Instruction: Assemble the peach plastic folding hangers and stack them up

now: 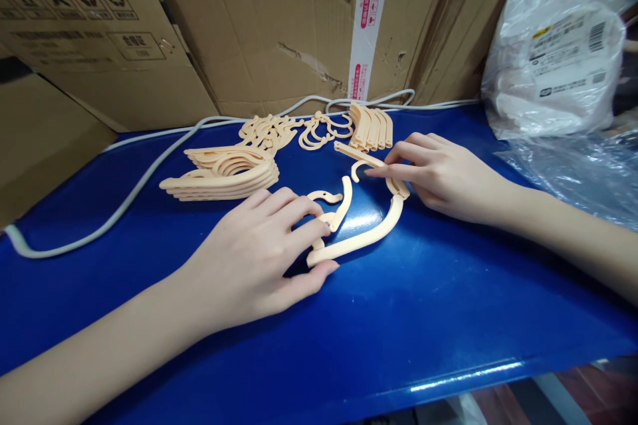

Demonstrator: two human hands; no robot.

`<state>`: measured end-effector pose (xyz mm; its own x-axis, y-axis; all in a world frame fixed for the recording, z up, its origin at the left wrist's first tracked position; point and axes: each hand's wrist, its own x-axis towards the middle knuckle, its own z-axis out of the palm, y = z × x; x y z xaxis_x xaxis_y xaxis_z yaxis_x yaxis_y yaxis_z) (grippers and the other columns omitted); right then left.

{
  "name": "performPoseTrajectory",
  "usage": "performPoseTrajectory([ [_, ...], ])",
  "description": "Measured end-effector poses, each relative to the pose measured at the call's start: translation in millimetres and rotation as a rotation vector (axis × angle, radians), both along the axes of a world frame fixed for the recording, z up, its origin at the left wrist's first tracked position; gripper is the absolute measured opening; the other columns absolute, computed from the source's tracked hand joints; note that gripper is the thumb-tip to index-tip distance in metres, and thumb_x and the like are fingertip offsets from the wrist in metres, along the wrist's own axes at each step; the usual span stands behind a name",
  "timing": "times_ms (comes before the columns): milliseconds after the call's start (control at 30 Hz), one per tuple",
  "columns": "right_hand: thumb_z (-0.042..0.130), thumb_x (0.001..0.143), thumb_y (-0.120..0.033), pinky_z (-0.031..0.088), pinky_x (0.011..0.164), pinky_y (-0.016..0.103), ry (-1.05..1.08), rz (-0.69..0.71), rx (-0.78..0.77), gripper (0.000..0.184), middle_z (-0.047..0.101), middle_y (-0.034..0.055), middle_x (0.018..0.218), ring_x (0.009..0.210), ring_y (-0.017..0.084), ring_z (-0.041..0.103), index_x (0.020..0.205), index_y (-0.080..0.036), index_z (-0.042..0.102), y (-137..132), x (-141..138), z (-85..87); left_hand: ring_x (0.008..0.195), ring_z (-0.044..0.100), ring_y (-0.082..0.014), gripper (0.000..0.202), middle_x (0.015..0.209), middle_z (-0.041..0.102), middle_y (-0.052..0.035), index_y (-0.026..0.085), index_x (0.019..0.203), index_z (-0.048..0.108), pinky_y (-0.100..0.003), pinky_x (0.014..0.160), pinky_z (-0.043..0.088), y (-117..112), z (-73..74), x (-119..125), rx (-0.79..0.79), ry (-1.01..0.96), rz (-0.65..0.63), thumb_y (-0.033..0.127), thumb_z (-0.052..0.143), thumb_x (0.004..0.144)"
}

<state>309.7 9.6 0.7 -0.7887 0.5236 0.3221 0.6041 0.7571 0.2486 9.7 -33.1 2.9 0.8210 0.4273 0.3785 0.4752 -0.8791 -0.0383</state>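
A cream plastic folding hanger [367, 239] lies partly open on the blue surface, its long curved arm running between both hands. My left hand [264, 252] has thumb and fingers closed around the arm's left end. Loose curved pieces, one a short arm [341, 204] and one a small hook piece [325, 196], lie by its fingertips and are partly covered. At the jointed upper end, my right hand [438, 172] pinches the hanger. A slim straight-looking piece [356, 153] and a hook [355, 172] stick out left of these fingers.
Stacked cream folded hangers [224, 179] lie left of centre. Behind are piles of small cream parts [269, 131], loose hooks [312, 139] and a row of arms [371, 127]. A white cable [164, 156] crosses the blue tabletop [448, 319] before cardboard boxes [279, 26]. Plastic bags [553, 60] stand right.
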Motion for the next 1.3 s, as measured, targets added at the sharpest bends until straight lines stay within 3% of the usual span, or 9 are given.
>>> performPoseTrajectory([
  [300,0.037,0.095,-0.016,0.040,0.076,0.041,0.050,-0.024,-0.073,0.045,0.065,0.0131,0.098,0.085,0.027,0.054,0.125,-0.018,0.071,-1,2,3.1,0.090,0.064,-0.0255,0.017,0.102,0.073,-0.0069,0.016,0.100,0.067,-0.039,0.074,0.045,0,-2.3,1,0.023,-0.001,-0.008,0.030,0.059,0.097],
  [600,0.038,0.105,-0.038,0.040,0.077,0.038,0.085,-0.130,-0.093,0.042,0.065,0.0100,0.090,0.083,0.024,0.056,0.101,-0.018,0.075,-6,-6,4.3,0.088,0.064,-0.0241,0.016,0.098,0.072,-0.0074,0.013,0.105,0.063,-0.036,0.073,0.044,-1,0.2,2,-0.032,-0.003,-0.048,0.025,0.054,0.098],
  [1067,0.047,0.102,-0.032,0.038,0.080,0.040,0.139,-0.092,-0.177,0.030,0.068,0.0097,0.095,0.085,0.024,0.058,0.101,-0.021,0.074,-8,-9,1.1,0.093,0.064,-0.0221,0.014,0.104,0.073,-0.0058,0.014,0.106,0.063,-0.036,0.078,0.047,-3,-1.6,4,-0.063,0.006,-0.099,0.017,0.051,0.098],
  [1300,0.049,0.100,-0.027,0.038,0.087,0.042,0.184,-0.002,-0.265,0.023,0.069,0.0091,0.103,0.093,0.024,0.060,0.107,-0.021,0.070,-12,-10,1.4,0.097,0.065,-0.0220,0.016,0.107,0.074,-0.0052,0.015,0.105,0.065,-0.036,0.081,0.051,-4,-1.4,6,-0.070,0.005,-0.119,0.015,0.051,0.098],
])
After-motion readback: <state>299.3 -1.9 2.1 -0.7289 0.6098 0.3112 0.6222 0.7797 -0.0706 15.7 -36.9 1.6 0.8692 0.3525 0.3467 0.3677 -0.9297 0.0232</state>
